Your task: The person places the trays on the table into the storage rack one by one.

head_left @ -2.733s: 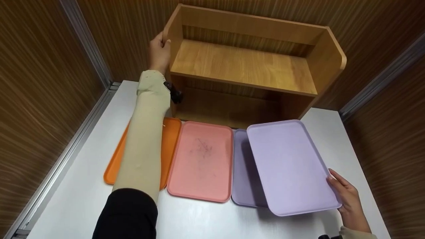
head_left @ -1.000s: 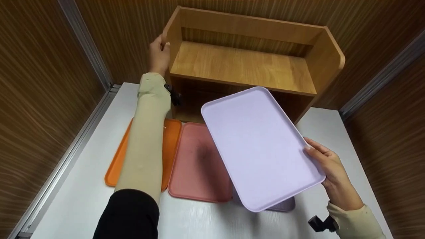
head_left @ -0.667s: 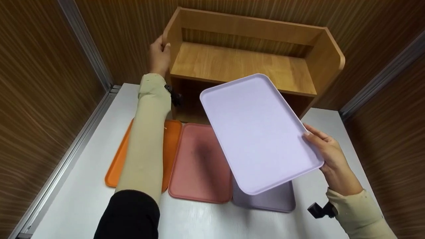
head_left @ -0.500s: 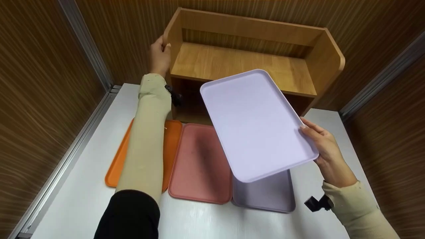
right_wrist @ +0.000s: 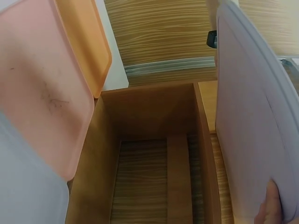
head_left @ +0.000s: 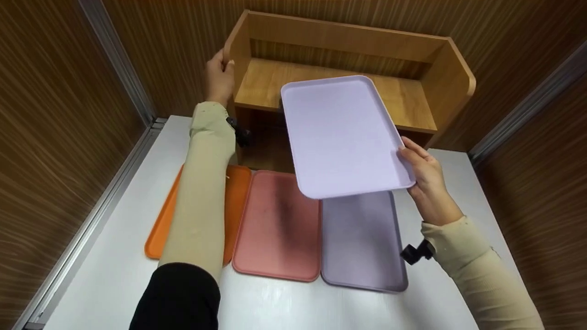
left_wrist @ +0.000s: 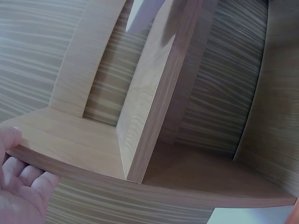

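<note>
Gripping one lilac tray (head_left: 341, 135) in your right hand (head_left: 424, 176) above the shelf (head_left: 339, 89), your left hand (head_left: 219, 75) clasps its side, three trays (head_left: 277, 224) on the desk (head_left: 114, 270).

Four trays in all. One light lilac tray (head_left: 341, 135) is held up in the air at the far right, in front of the shelf. Three lie flat side by side on the white tabletop (head_left: 114, 256): one orange tray (head_left: 236, 192) at the left, one pink tray (head_left: 277, 224) in the middle, one darker purple tray (head_left: 362, 240) at the right. One wooden shelf unit (head_left: 412, 101) stands at the far edge, with two levels. Two hands: the left hand (head_left: 219, 75) and the right hand (head_left: 424, 176).
</note>
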Available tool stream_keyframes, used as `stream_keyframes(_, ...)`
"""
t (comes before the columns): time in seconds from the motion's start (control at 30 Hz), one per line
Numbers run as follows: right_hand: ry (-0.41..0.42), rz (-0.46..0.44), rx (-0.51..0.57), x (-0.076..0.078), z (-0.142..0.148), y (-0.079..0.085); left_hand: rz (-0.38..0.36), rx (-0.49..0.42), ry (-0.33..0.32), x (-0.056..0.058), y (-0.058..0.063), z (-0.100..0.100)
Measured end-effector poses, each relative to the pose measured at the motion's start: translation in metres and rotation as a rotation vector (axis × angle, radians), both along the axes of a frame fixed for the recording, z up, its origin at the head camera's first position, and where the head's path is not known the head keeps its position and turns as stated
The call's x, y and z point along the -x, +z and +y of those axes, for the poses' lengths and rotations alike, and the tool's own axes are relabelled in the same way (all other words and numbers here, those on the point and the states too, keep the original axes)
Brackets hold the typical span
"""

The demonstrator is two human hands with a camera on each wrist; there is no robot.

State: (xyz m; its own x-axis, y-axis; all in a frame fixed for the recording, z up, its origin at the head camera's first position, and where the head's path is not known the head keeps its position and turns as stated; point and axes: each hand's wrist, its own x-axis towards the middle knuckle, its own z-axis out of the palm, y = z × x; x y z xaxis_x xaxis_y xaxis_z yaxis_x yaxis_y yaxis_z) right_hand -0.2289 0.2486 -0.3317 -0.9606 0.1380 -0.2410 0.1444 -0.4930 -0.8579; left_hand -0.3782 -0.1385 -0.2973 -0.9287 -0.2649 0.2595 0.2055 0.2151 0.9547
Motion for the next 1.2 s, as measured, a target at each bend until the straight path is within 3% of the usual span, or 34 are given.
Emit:
stream_keyframes(0.3,-0.153,-0.042,-0.001,0.032,-0.034,-0.005,0.0,0.009,0.002,-0.001,0.001,-0.002)
stream_keyframes(0.87,-0.271,-0.045,0.009,0.064,-0.072,-0.017,0.011,0.031,0.041,-0.002,0.001,-0.004)
stream_keyframes(1.2,-0.305,-0.003,-0.023,0.083,-0.1,-0.015,-0.009,-0.025,-0.005,-0.003,0.003,-0.004)
